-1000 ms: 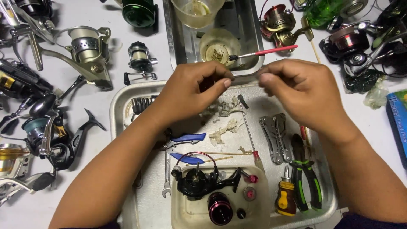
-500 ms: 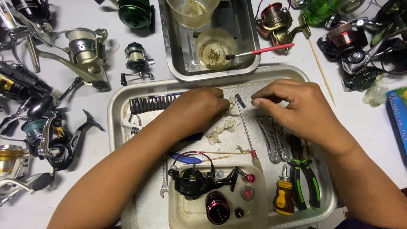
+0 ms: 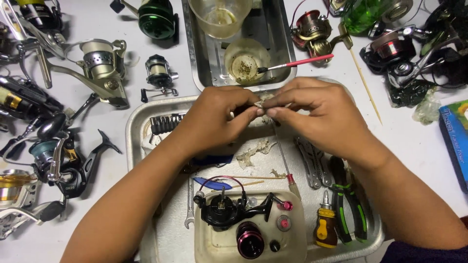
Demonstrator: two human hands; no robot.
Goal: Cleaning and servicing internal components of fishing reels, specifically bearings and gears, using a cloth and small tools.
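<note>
My left hand (image 3: 217, 119) and my right hand (image 3: 319, 117) meet fingertip to fingertip over the far part of a metal tray (image 3: 134, 129). Both pinch a small crumpled scrap of pale tissue (image 3: 262, 101). More tissue scraps (image 3: 253, 153) lie on the tray just below the hands. A thin screwdriver with a red handle (image 3: 282, 151) lies under my right hand. At the tray's near edge, a clear plastic tub (image 3: 292, 243) holds a black reel body (image 3: 229, 212) and a dark spool (image 3: 249, 239).
The tray also holds a multi-tool (image 3: 312, 163), green-black pliers (image 3: 348, 204), a yellow screwdriver (image 3: 325, 229), a bit rack (image 3: 165, 122) and a wrench (image 3: 190, 204). Behind stands a second tray (image 3: 195, 53) with cups and a red brush (image 3: 302, 62). Several fishing reels (image 3: 100, 65) crowd both sides.
My hands dipped into the tray half a second ago. They have since come back toward its far edge and closed together on a tissue scrap.
</note>
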